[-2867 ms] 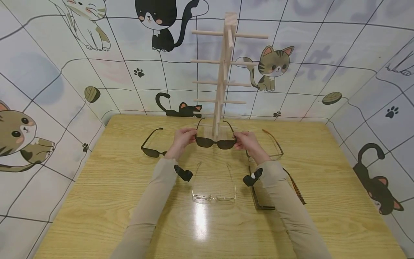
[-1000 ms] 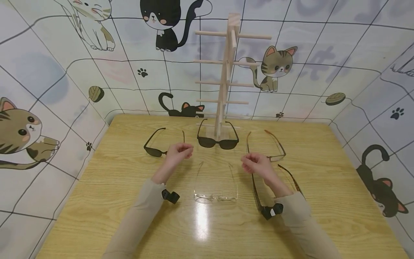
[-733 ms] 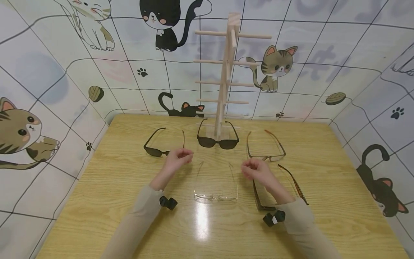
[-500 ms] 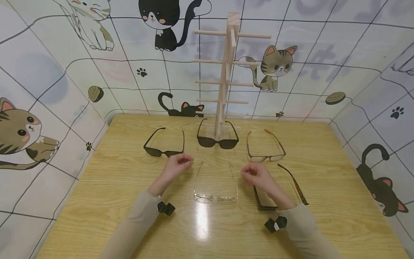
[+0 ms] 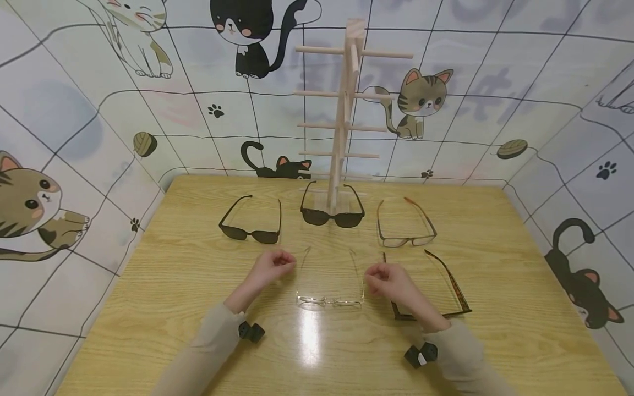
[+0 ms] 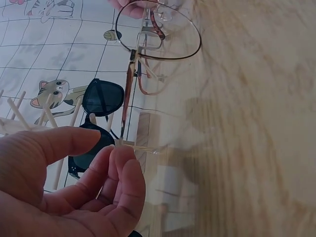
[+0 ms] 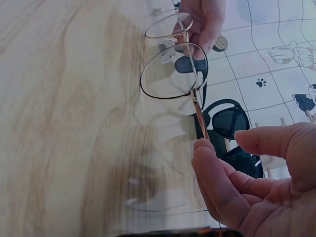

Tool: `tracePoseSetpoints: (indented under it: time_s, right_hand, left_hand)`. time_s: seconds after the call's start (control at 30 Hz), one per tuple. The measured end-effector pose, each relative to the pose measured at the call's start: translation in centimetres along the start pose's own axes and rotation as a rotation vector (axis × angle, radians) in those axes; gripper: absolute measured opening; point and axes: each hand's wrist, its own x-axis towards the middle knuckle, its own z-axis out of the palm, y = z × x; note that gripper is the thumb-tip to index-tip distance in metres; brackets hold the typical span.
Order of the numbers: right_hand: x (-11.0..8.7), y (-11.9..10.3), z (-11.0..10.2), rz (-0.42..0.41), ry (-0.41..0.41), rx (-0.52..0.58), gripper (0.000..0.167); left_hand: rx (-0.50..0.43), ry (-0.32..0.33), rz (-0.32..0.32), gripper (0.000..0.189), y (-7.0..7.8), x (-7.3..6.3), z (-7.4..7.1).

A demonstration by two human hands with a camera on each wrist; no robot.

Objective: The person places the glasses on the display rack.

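Observation:
A pair of thin wire-rimmed eyeglasses (image 5: 324, 301) lies unfolded on the table, lenses toward me and temples pointing away. My left hand (image 5: 267, 269) hovers just left of its left temple, and my right hand (image 5: 393, 283) is close beside the right temple. In the left wrist view the thumb (image 6: 81, 139) stands apart from the loosely bent fingers, and a temple passes close to the fingertips. The right wrist view likewise has a gap between thumb (image 7: 261, 142) and fingers. Black sunglasses (image 5: 317, 216) sit on the lowest part of a wooden display stand (image 5: 342, 126).
Another pair of black sunglasses (image 5: 236, 233) lies at left. Brown-templed glasses (image 5: 421, 241) lie back right. Tortoiseshell glasses (image 5: 453, 289) lie partly under my right forearm. Several pegs stick out sideways from the stand. Cat-print walls (image 5: 198, 143) border the wooden table (image 5: 163, 308).
Both hands, first gripping the black sunglasses at the stand, have let go of them. They have since come back toward me, to either side of the wire-rimmed eyeglasses.

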Motion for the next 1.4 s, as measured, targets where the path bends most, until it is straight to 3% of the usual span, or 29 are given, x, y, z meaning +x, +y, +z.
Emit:
tracePoseSetpoints:
  time_s: [0.27,0.7,1.1,1.4]
  right_hand:
    - [-0.1,0.4,0.8,0.014,-0.032,0.038,0.022]
    - [0.2,0.7,1.4,0.042,-0.062,0.02,0.015]
    - [0.2,0.6,1.4,0.073,-0.097,0.083,0.018]
    - [0.1,0.5,1.4,0.087,-0.108,0.12,0.021]
  left_hand:
    - [-0.034,-0.044,-0.086,0.009,-0.2,-0.7,0.6]
    - [-0.077,-0.105,-0.086,0.008,-0.3,-1.0,1.0]
    - [-0.159,-0.192,-0.092,0.011,-0.5,-1.1,0.9]
    - [-0.207,-0.219,-0.099,0.011,-0.6,-1.1,0.9]
